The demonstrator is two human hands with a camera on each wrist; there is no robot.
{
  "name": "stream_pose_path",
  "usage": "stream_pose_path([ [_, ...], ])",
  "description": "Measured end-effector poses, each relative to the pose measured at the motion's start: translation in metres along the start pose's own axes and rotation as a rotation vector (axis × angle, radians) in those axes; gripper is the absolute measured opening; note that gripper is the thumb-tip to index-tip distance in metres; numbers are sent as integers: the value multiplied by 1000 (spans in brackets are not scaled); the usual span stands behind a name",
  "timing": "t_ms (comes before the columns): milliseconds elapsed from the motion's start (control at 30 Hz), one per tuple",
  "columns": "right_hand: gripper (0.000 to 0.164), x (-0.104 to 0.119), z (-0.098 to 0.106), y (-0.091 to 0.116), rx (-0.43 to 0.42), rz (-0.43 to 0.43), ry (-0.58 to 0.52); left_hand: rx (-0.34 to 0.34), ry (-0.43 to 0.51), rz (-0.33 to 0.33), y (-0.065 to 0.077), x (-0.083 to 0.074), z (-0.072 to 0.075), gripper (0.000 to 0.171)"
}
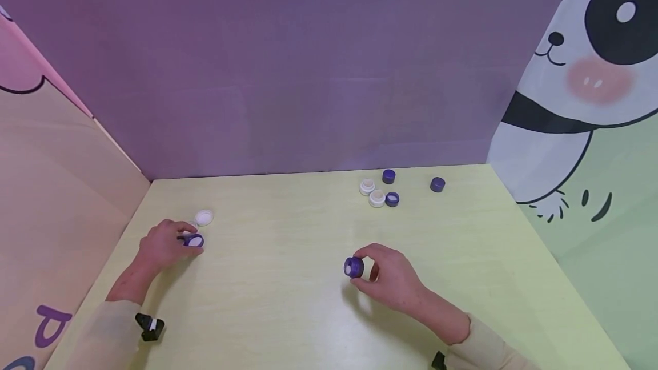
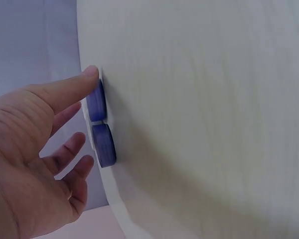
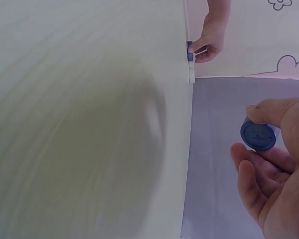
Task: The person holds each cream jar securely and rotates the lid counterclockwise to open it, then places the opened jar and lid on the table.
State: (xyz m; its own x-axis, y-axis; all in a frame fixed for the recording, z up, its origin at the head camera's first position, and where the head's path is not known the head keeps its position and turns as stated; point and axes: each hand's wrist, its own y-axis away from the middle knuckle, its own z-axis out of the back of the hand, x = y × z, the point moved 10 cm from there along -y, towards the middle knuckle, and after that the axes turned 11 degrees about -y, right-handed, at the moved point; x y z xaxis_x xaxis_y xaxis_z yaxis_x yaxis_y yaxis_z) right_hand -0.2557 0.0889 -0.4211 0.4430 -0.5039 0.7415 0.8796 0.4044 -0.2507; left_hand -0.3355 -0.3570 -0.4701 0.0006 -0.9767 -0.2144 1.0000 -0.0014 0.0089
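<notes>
The right hand (image 1: 393, 278) is raised above the table, forearm angling in from the lower right, thumb and forefinger bowed into a ring and pinching a small purple jar (image 1: 357, 267) tipped on its side (its mouth faces left, its pale inside showing). The left hand (image 1: 167, 242) reaches forward near the table's left edge, palm turned inward, thumb and forefinger closed about a purple lid (image 1: 195, 241) at the tabletop; in the left wrist view, a 2nd purple lid (image 2: 104, 145) lies just beside it, the other fingers loosely bent. A white disc (image 1: 204, 217) lies beyond that hand. The pale, faintly grained table (image 1: 267, 301) carries 2 white jars (image 1: 377, 198) and 2 purple pieces (image 1: 388, 176) grouped near its far edge, with 1 more purple piece (image 1: 437, 184) apart on the right. Behind rises a plain purple backdrop (image 1: 308, 61); a panda mural (image 1: 596, 84) covers the right wall.
</notes>
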Motion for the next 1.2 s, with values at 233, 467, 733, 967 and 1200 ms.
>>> stream_pose_path([
  [233, 35, -10, 5, -2, -26, -52, -98, -95, -4, -32, 6, -17, 14, 37],
  [467, 43, -16, 9, -3, -59, -75, -137, -119, 106, -128, 13, -54, 23, 29],
  [733, 40, -17, 21, -7, -121, -58, -159, -83, 185, -220, 15, -103, 29, 29],
  [967, 39, -33, 26, -9, -164, -135, -207, -47, 243, -288, 21, -144, 30, 25],
  [1200, 37, -52, 41, -18, -291, -112, -119, 3, 281, -345, 30, -174, 24, 19],
])
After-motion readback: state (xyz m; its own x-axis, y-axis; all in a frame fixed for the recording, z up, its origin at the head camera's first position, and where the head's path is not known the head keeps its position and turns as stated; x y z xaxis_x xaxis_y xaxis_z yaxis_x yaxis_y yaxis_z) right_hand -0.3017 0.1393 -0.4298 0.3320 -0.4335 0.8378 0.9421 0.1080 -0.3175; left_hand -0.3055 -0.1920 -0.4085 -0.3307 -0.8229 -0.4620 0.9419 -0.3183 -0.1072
